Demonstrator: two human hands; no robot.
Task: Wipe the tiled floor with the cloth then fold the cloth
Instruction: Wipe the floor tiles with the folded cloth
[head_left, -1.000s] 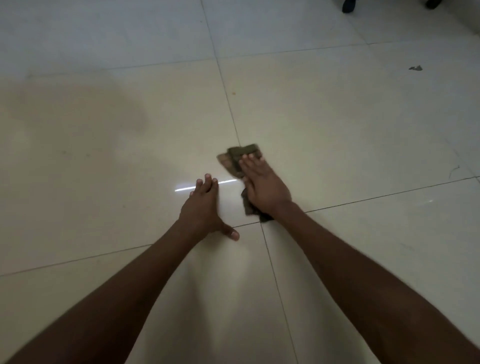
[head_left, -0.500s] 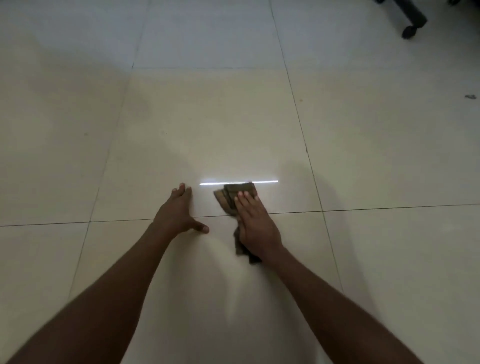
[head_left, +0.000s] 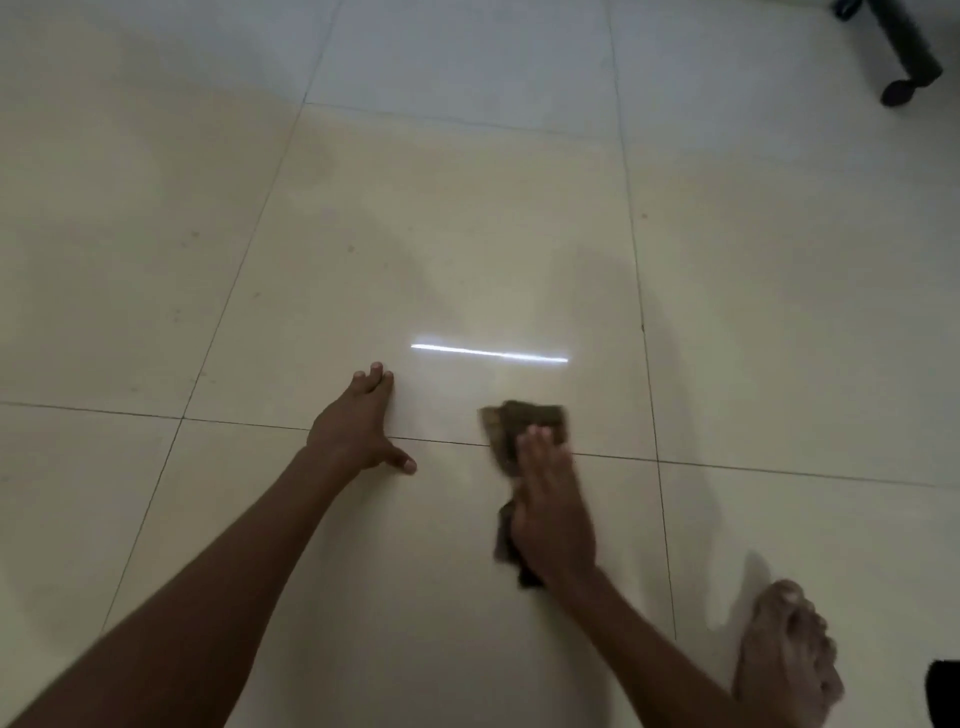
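A dark brown cloth (head_left: 522, 420) lies crumpled on the glossy cream tiled floor (head_left: 415, 234). My right hand (head_left: 551, 512) lies flat on top of it, pressing it to the tile, fingers pointing away from me; cloth shows beyond the fingertips and at the left of the palm. My left hand (head_left: 358, 423) rests flat on the floor to the left of the cloth, fingers together, thumb spread out, holding nothing. Both forearms reach in from the bottom of the head view.
A bare foot (head_left: 787, 649) stands on the floor at the lower right, close to my right forearm. A black chair leg with a caster (head_left: 906, 67) sits at the top right. A bright light reflection (head_left: 488, 353) streaks the tile just beyond the hands.
My right hand has slid the cloth to the right, away from my left hand, across the grout line. The view has shifted; a foot now shows at the lower right.
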